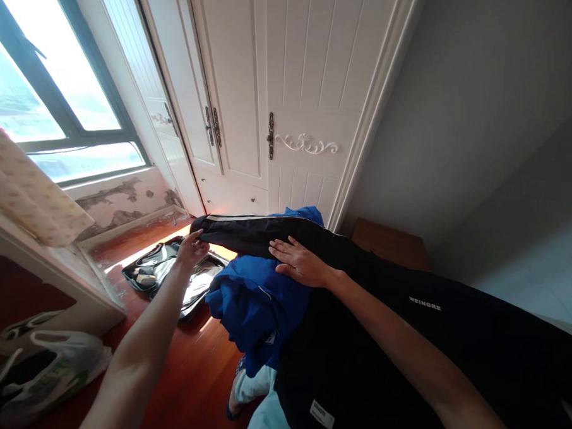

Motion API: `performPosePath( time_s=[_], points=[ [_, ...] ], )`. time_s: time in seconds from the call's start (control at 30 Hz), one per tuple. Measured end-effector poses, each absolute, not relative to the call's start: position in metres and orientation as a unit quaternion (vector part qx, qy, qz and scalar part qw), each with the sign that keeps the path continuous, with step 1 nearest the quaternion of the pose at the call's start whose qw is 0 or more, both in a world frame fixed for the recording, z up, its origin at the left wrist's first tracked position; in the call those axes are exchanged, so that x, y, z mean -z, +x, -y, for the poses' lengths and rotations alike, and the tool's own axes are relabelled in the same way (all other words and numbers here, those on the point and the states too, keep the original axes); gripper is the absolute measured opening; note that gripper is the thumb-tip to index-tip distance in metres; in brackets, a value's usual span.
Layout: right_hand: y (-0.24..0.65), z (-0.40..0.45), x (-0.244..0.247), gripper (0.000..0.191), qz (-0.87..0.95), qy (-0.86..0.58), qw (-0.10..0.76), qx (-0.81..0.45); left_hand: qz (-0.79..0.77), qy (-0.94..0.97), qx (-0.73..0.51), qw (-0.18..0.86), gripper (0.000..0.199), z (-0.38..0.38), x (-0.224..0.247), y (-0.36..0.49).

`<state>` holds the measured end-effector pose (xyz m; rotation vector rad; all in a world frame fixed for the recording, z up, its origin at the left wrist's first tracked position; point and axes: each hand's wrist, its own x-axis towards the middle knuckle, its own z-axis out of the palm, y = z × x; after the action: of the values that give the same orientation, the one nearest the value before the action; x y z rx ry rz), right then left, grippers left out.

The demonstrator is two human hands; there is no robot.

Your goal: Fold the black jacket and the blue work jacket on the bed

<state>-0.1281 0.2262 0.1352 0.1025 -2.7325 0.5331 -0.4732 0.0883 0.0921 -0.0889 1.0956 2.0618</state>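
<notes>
A black garment point(382, 275) with a white stripe and small white lettering stretches across the view from the centre to the right. My left hand point(193, 248) pinches its far left end between thumb and fingers. Flat on the sleeve-like part, my right hand point(299, 260) rests palm down with its fingers spread. A crumpled blue garment point(258, 302) lies under the black one and hangs down at its left. Below my right forearm is more black cloth with a white label point(321, 414).
An open suitcase point(163, 266) with items inside lies on the red-brown floor point(189, 368). White wardrobe doors point(239, 79) stand ahead. A plastic bag point(64, 363) is at the lower left, a brown wooden surface point(389, 242) right of the wardrobe.
</notes>
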Motion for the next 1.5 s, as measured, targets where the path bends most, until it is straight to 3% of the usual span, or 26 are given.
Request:
performPosePath(
  time_s=[0.07,0.13,0.27,0.33,0.4,0.53,0.7,0.87,1.0,1.1,1.17,1.27,1.33,1.5],
  points=[
    [-0.125,-0.229,-0.144,0.054,0.953,0.034,0.185,-0.237,-0.391,-0.03,-0.843,0.368,0.006,-0.092,-0.106,-0.476],
    [-0.131,-0.236,-0.157,0.053,0.937,0.016,0.226,-0.266,-0.356,-0.029,-0.86,0.366,0.014,-0.094,-0.115,-0.472],
    [-0.167,-0.258,-0.177,0.052,0.918,-0.077,0.324,-0.215,-0.345,-0.054,-0.831,0.432,0.027,-0.09,-0.121,-0.443],
    [-0.19,-0.27,-0.182,0.058,0.929,-0.151,0.293,-0.167,-0.361,-0.043,-0.806,0.467,0.019,-0.089,-0.122,-0.425],
    [-0.209,-0.279,-0.186,0.065,0.944,-0.221,0.204,-0.135,-0.36,-0.01,-0.8,0.48,0.01,-0.091,-0.124,-0.409],
    [-0.235,-0.29,-0.197,0.063,0.951,-0.279,0.063,-0.113,-0.359,0.033,-0.813,0.458,0.02,-0.1,-0.131,-0.394],
    [-0.248,-0.303,-0.207,0.039,0.944,-0.287,0.07,-0.15,-0.378,0.018,-0.841,0.387,0.024,-0.098,-0.137,-0.393],
    [-0.247,-0.314,-0.205,0.035,0.934,-0.289,0.042,-0.204,-0.379,-0.033,-0.848,0.37,0.021,-0.083,-0.138,-0.395],
    [-0.256,-0.31,-0.214,0.049,0.929,-0.262,-0.01,-0.262,-0.344,-0.047,-0.829,0.439,0.003,-0.075,-0.138,-0.399],
    [-0.278,-0.296,-0.225,0.062,0.931,-0.255,0.008,-0.261,-0.307,-0.05,-0.827,0.467,0.024,-0.078,-0.138,-0.401],
    [-0.298,-0.285,-0.23,0.068,0.935,-0.253,0.028,-0.247,-0.323,-0.045,-0.838,0.438,0.022,-0.084,-0.139,-0.401],
    [-0.326,-0.273,-0.234,0.073,0.934,-0.249,0.037,-0.254,-0.379,-0.013,-0.859,0.343,0.004,-0.094,-0.14,-0.399],
    [-0.341,-0.269,-0.233,0.073,0.927,-0.251,0.036,-0.278,-0.411,0.012,-0.871,0.27,0.007,-0.099,-0.14,-0.398],
    [-0.369,-0.268,-0.224,0.039,0.897,-0.258,0.1,-0.344,-0.407,0.05,-0.89,0.199,0.013,-0.097,-0.141,-0.396]
  ],
)
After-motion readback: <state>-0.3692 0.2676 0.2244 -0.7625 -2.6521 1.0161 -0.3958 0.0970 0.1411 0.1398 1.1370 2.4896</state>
